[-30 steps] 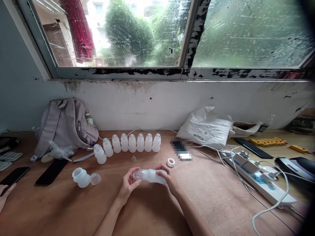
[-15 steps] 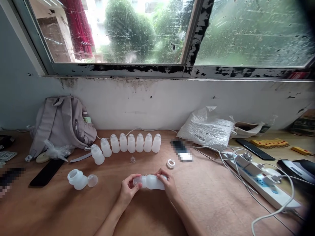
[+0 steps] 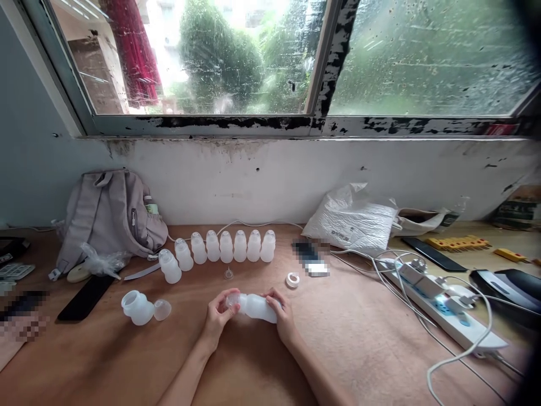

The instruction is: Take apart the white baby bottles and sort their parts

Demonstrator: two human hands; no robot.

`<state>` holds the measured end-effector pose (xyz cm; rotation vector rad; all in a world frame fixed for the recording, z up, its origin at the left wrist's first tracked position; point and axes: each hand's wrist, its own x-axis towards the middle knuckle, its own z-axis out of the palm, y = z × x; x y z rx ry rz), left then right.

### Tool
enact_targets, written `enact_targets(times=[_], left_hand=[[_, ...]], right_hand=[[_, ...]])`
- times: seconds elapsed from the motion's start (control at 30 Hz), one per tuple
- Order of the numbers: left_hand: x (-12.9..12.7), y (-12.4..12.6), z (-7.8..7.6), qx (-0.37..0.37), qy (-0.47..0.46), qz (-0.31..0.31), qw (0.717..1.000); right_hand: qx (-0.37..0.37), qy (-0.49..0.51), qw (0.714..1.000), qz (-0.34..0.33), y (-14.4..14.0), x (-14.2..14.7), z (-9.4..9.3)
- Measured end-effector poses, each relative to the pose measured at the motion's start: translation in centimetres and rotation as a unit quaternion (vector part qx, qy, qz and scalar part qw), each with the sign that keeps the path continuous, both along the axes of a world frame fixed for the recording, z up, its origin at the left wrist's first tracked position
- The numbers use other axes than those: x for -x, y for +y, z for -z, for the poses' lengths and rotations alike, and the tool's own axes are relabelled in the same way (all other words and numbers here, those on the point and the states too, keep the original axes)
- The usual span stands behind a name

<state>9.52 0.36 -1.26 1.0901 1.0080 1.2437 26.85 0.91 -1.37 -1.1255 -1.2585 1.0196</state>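
Both hands meet low over the bench (image 3: 359,338), holding one bottle (image 3: 256,307) on its side between them. The left hand (image 3: 217,317) has its fingers curled around the capped neck end, thumb and fingertips pinching it. The right hand (image 3: 282,316) is closed around the bottle's base end, fingers wrapped over the top. The bottle is milky white and tilts slightly, neck end a little higher, just above the wood.

Beyond the hands, a row of bottles (image 3: 224,248) stands upright along the wall, curving toward the left. Between that row and the hands lies a small clear cap (image 3: 229,274), and just past the right hand a tape roll (image 3: 292,279). Well to the left of the left hand an open jar (image 3: 136,307) lies tipped over, with a clear lid (image 3: 162,309) touching it. Farther left sit a black phone (image 3: 85,296) and a backpack (image 3: 109,217) against the wall. Off to the right of the right hand are a white bag (image 3: 353,220) and a power strip (image 3: 443,307) with cables plugged in.
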Motion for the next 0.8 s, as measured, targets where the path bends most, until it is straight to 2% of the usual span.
enact_targets(times=[0.1,0.2,0.33,0.37,0.47,0.57,0.67,0.73,0.8], left_hand=[[0.5,0.3,-1.2,0.019,-0.037,-0.044,0.998],[2.6,0.4,-3.5,-0.018,0.012,-0.107,0.994],[8.3,0.1,-8.6,-0.100,0.115,-0.193,0.969],[9.9,0.1,-9.9,-0.114,0.151,-0.195,0.962],[14.2,0.5,-12.4,-0.128,0.285,-0.220,0.924],[17.4,2.0,-12.1,-0.127,0.440,-0.244,0.855],[19.2,3.6,-10.1,-0.110,0.548,-0.233,0.796],[19.8,4.3,-8.7,-0.086,0.575,-0.208,0.787],[20.1,4.6,-7.8,-0.067,0.567,-0.194,0.798]], right_hand=[[0.004,0.012,0.999,-0.033,-0.4,0.9,-0.3],[0.012,0.029,0.997,-0.076,-0.6,1.5,-0.2],[0.032,0.030,0.995,-0.094,-0.3,1.5,0.5],[0.034,0.019,0.995,-0.093,-0.2,1.5,0.6],[0.029,-0.026,0.994,-0.099,-0.1,1.5,1.0],[0.010,-0.062,0.993,-0.104,-0.1,1.5,1.3],[0.002,-0.081,0.992,-0.099,0.0,1.6,1.5],[0.001,-0.089,0.991,-0.098,0.1,1.6,1.6],[0.002,-0.092,0.991,-0.098,0.1,1.5,1.6]])
